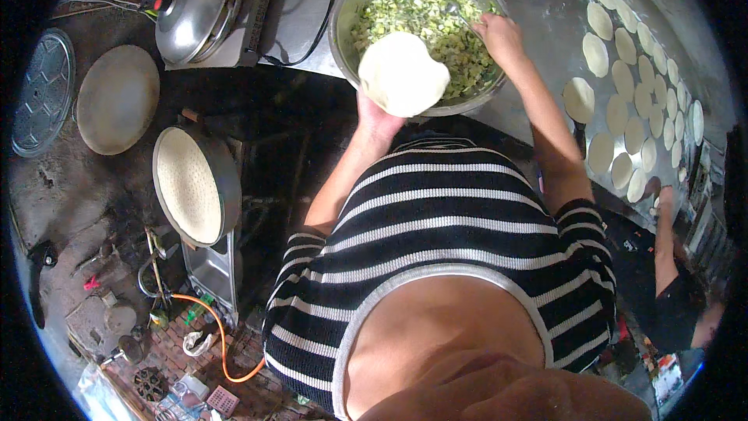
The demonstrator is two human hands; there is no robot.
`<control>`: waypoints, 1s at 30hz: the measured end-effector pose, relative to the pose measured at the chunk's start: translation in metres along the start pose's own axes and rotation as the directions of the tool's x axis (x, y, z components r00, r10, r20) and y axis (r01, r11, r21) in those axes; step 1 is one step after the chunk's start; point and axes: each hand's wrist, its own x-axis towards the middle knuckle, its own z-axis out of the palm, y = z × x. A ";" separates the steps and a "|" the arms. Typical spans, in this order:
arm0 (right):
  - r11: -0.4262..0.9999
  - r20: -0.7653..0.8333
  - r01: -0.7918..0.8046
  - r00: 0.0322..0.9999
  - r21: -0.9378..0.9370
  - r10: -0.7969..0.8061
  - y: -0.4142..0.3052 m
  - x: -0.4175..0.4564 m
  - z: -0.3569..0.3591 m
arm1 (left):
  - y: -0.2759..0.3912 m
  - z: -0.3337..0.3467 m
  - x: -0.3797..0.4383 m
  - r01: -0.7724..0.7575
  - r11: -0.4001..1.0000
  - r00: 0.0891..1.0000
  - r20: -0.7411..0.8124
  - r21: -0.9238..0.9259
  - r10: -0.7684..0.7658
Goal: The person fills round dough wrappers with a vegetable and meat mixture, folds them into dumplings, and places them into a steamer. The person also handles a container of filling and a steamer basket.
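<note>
My left hand (pixel 378 112) supports a round dough wrapper (pixel 404 73) from below, at the near rim of a large steel bowl (pixel 345 41). The wrapper's top face looks bare, and its right edge has a notch. Chopped green filling (pixel 421 0) lies in the bowl. At the bowl's right side, my right hand (pixel 501 38) grips the handle of a metal spoon (pixel 453 9), whose head rests in the filling. Part of the filling is hidden behind the wrapper and my left hand.
Many flat dough rounds (pixel 624 79) cover the steel table (pixel 537 17) to the right, where a co-worker's arm (pixel 665 245) reaches in. A lidded pan (pixel 196 11) with a cable stands upper left. A deep pot with a perforated liner (pixel 190 187) sits at left, near an orange hose (pixel 222 342).
</note>
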 end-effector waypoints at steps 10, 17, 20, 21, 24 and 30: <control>0.890 0.380 0.070 0.917 -0.450 0.120 0.029 0.033 0.058 | 0.097 -0.046 -0.042 -0.236 0.969 0.971 -0.046 -0.074 0.233; 0.973 0.071 0.100 0.994 -0.206 -0.087 -0.021 0.028 0.003 | 0.098 -0.062 -0.040 -0.210 0.963 0.977 -0.062 -0.166 0.203; 0.937 -0.179 0.303 0.945 0.175 -0.273 -0.022 0.041 0.029 | 0.096 -0.069 -0.032 -0.169 0.954 0.985 -0.061 -0.246 0.158; 0.943 -0.171 0.284 0.952 0.173 -0.256 -0.023 0.044 0.035 | 0.093 -0.068 -0.031 -0.171 0.962 0.985 -0.066 -0.211 0.161; 0.945 -0.167 0.292 0.949 0.146 -0.267 -0.023 0.050 0.044 | 0.088 -0.067 -0.029 -0.184 0.969 0.980 -0.111 -0.165 0.167; 0.963 -0.170 0.194 0.972 0.189 -0.163 0.012 0.072 0.034 | 0.077 -0.081 -0.025 -0.187 0.967 0.978 -0.125 -0.172 0.167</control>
